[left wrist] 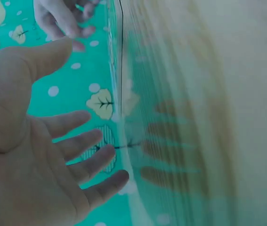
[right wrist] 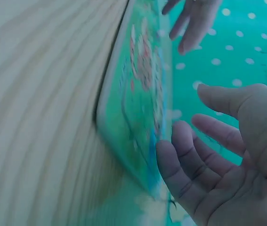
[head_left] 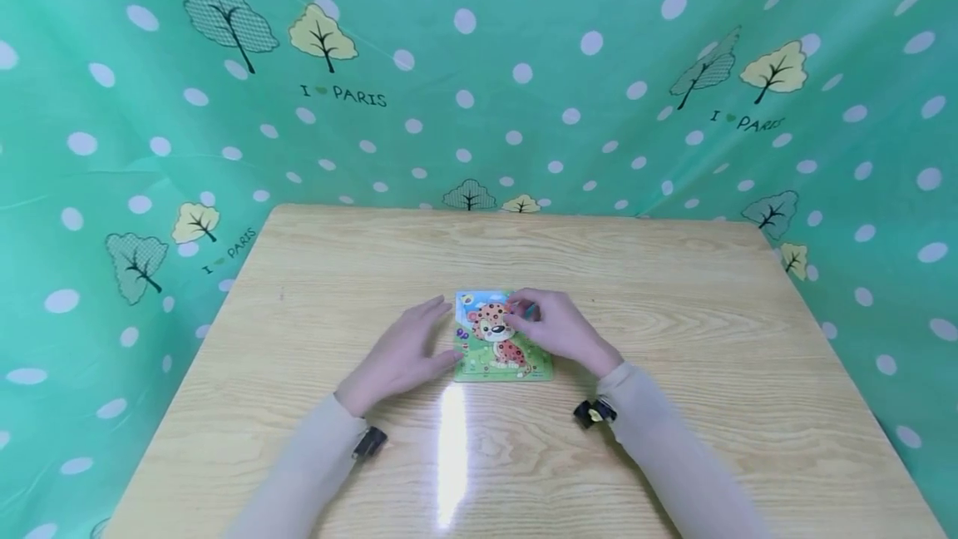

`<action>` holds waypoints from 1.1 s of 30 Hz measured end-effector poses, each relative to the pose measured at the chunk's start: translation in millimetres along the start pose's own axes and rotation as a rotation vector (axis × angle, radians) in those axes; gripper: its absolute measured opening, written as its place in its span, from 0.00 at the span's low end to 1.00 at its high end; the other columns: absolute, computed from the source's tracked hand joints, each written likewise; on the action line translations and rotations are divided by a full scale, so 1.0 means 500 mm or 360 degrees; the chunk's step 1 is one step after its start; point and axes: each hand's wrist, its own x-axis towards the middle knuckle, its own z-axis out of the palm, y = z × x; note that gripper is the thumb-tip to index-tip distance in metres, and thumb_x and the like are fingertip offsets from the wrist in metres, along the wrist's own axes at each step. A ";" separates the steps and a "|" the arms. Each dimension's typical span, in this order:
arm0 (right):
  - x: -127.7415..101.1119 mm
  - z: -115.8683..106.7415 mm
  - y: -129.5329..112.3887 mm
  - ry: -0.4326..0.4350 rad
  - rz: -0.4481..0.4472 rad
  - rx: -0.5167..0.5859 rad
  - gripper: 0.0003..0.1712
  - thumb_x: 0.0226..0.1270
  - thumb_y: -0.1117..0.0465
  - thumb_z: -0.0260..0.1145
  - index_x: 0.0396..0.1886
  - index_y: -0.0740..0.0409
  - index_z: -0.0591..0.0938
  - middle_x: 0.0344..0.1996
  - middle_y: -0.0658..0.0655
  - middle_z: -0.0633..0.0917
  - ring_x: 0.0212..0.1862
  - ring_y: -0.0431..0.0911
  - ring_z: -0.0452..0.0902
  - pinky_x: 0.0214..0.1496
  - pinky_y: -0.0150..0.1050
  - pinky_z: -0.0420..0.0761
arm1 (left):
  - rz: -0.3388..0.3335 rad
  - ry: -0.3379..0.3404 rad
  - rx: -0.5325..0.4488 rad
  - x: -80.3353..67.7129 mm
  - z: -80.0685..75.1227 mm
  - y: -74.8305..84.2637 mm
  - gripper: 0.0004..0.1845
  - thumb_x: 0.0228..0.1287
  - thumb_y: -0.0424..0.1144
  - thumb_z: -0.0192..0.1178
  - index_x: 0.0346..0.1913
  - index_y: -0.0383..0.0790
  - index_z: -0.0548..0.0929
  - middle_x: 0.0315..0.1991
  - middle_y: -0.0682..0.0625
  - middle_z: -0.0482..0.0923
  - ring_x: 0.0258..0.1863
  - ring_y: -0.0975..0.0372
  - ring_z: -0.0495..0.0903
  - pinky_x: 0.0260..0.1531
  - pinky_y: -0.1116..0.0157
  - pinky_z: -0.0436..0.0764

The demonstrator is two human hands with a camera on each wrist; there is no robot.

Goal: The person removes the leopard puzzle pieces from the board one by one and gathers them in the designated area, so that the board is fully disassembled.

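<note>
A small picture puzzle board [head_left: 497, 343] showing a spotted orange cartoon cat on green lies flat at the middle of the wooden table [head_left: 674, 314]. My left hand [head_left: 412, 348] rests flat on the table, its fingers straight along the board's left edge. In the left wrist view the left hand [left wrist: 53, 155] shows an empty palm with spread fingers. My right hand [head_left: 550, 323] lies over the board's upper right part. In the right wrist view the right hand [right wrist: 208, 150] has relaxed fingers, their tips at the edge of the board [right wrist: 138, 94], and holds nothing.
A green cloth [head_left: 479, 90] with white dots and tree prints hangs behind and on both sides of the table. The bare wood [head_left: 479, 456] in front of the board carries a bright streak of glare. Both sleeves are beige, with a small camera at each wrist.
</note>
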 end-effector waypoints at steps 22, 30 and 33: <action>0.106 0.036 -0.080 -0.0295 0.0194 -0.0451 0.34 0.61 0.49 0.83 0.64 0.57 0.86 0.50 0.58 0.92 0.43 0.47 0.87 0.57 0.48 0.89 | -0.0142 -0.0223 0.0164 0.065 0.012 0.033 0.63 0.52 0.58 0.81 0.84 0.36 0.59 0.87 0.41 0.52 0.85 0.42 0.53 0.83 0.38 0.55; 0.123 0.034 -0.086 -0.0338 0.0217 -0.0528 0.35 0.56 0.47 0.85 0.61 0.57 0.86 0.38 0.52 0.90 0.37 0.45 0.82 0.44 0.41 0.85 | -0.0163 -0.0227 0.0196 0.065 0.012 0.035 0.63 0.51 0.59 0.82 0.84 0.35 0.59 0.87 0.42 0.53 0.85 0.43 0.55 0.83 0.39 0.58; 0.129 0.031 -0.084 -0.0368 0.0211 -0.0521 0.35 0.56 0.47 0.86 0.60 0.57 0.85 0.30 0.50 0.86 0.31 0.44 0.79 0.36 0.37 0.80 | -0.0178 -0.0221 0.0204 0.066 0.011 0.038 0.64 0.50 0.58 0.82 0.84 0.35 0.59 0.87 0.42 0.54 0.85 0.43 0.56 0.83 0.39 0.59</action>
